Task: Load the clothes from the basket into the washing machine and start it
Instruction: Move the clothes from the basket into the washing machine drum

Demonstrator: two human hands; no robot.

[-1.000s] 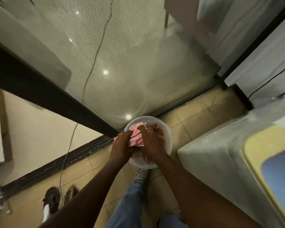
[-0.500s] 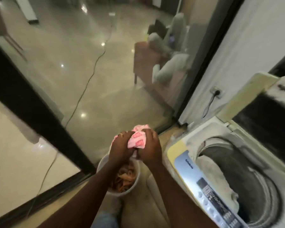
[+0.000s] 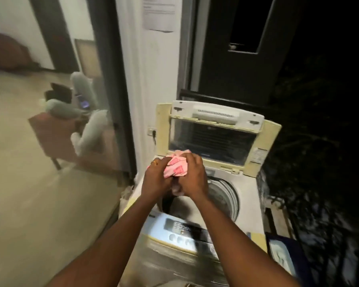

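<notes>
head view: left hand (image 3: pixel 157 179) and right hand (image 3: pixel 192 177) each grip the bunched pink cloth (image 3: pixel 175 167) above the washing machine (image 3: pixel 249 208) drum opening. the lid (image 3: pixel 216 137) stands raised behind, leaving the drum mouth unobstructed.

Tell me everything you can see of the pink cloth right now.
The pink cloth is a soft fabric, pale pink with darker red-pink block-like prints. It is bunched into a tight wad, so its full shape and kind of garment cannot be told. Both hands clasp it, the left hand on one side, the right hand on the other, with the top poking out above the fingers. It is held in the air above the washing machine's open drum, in front of the raised lid.
</notes>
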